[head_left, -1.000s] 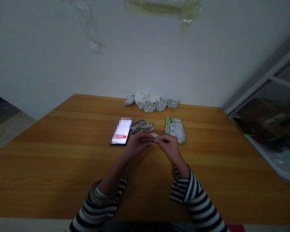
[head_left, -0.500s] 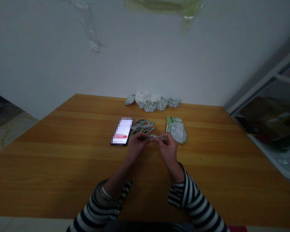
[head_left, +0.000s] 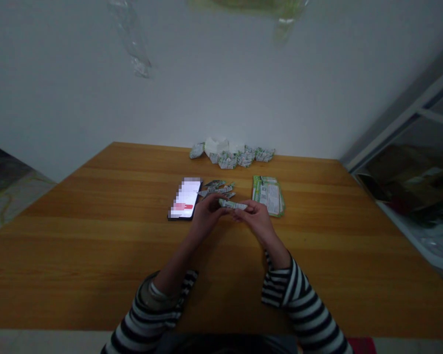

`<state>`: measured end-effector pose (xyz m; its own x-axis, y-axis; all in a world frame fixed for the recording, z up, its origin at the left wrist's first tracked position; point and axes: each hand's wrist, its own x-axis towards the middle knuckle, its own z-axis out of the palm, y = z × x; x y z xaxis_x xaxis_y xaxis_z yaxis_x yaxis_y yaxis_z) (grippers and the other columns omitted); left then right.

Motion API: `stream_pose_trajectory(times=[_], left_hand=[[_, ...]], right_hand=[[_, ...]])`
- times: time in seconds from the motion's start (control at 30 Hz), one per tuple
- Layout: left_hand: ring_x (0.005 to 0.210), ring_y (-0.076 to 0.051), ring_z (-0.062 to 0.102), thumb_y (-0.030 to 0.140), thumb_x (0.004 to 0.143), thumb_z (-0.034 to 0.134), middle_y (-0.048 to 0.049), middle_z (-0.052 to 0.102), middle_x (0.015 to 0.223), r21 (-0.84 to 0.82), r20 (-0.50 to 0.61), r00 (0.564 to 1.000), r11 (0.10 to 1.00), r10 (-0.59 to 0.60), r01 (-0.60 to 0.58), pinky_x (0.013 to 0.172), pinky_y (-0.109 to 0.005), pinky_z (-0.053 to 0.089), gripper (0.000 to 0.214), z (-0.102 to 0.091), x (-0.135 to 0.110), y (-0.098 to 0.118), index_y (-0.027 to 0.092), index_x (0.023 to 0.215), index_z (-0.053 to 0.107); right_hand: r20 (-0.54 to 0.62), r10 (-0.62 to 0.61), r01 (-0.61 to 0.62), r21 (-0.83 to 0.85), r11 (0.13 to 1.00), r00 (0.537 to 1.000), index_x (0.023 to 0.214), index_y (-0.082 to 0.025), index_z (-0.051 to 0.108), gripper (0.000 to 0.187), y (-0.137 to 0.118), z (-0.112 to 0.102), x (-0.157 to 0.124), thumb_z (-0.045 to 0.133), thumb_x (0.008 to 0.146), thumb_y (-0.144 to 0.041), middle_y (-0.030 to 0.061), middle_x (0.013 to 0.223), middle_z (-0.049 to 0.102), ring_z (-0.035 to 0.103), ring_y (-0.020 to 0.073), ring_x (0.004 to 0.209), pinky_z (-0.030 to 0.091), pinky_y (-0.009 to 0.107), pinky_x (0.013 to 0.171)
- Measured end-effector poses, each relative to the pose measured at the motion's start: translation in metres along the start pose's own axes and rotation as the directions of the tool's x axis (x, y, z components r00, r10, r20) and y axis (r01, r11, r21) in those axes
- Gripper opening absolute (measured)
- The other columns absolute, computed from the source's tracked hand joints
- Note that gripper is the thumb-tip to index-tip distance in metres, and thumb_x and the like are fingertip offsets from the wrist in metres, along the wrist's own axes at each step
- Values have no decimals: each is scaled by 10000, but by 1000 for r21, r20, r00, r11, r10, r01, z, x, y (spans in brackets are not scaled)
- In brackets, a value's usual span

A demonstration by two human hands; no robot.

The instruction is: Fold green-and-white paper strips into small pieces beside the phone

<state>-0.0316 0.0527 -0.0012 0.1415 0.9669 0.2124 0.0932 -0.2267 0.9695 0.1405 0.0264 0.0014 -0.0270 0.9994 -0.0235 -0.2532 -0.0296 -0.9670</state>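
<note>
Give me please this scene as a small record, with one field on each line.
Left hand: grips the left end of a paper strip
Right hand: grips its right end
Strip look: narrow, printed green and white
Beyond the hands: small folded pieces
Left of pieces: phone, screen lit, partly pixelated
Right of pieces: overlapping printed sheets
By the wall: row of paper pieces
Surface: wooden table

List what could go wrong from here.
The narrow folded strip of green-and-white printed paper, pinched by the left hand and right hand, might tear if either grip pulls hard. The left hand, close to the flat black-edged smartphone with lit screen, could nudge it. The right hand could disturb the uneven stack of green-edged printed sheets beside it.
</note>
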Motion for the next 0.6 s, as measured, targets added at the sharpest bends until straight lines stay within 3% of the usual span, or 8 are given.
stream_pose_trajectory(times=[0.2, 0.3, 0.43, 0.6], left_hand=[[906, -215, 667, 309, 762, 712, -77, 710, 1070, 45, 101, 995, 999, -19, 15, 824, -351, 546, 490, 1, 1, 1, 195, 1231, 624], [1086, -253, 633, 322, 763, 719, -123, 653, 1249, -127, 123, 991, 989, -57, 72, 967, -408, 486, 544, 4, 0, 3, 167, 1271, 598], [1110, -263, 632, 321, 756, 742, -130, 654, 1254, -350, 170, 974, 914, -152, 204, 989, -439, 473, 628, 7, -4, 4, 174, 1332, 540], [1136, -269, 626, 271, 737, 763, -135, 683, 1202, -388, 147, 980, 904, -130, 178, 1027, -436, 444, 611, 9, -3, 6, 163, 1299, 550]], right_hand=[[-67, 57, -53, 51, 997, 996, 752, -155, 701, 346, 3, 1, -1, 838, 609, -438, 49, 644, 740, 692, 168, 548, 565, 256, 528], [-83, 115, -104, 124, 987, 990, 756, -151, 712, 344, 8, 3, -2, 829, 622, -446, 52, 664, 744, 693, 169, 558, 567, 258, 532], [-68, 132, -118, 175, 977, 989, 768, -157, 716, 335, 13, 6, -3, 822, 633, -444, 43, 704, 748, 690, 159, 576, 571, 262, 571], [-29, 83, -79, 109, 991, 996, 818, -173, 718, 322, 17, 7, -1, 807, 654, -435, 40, 716, 750, 687, 165, 581, 561, 274, 578]])
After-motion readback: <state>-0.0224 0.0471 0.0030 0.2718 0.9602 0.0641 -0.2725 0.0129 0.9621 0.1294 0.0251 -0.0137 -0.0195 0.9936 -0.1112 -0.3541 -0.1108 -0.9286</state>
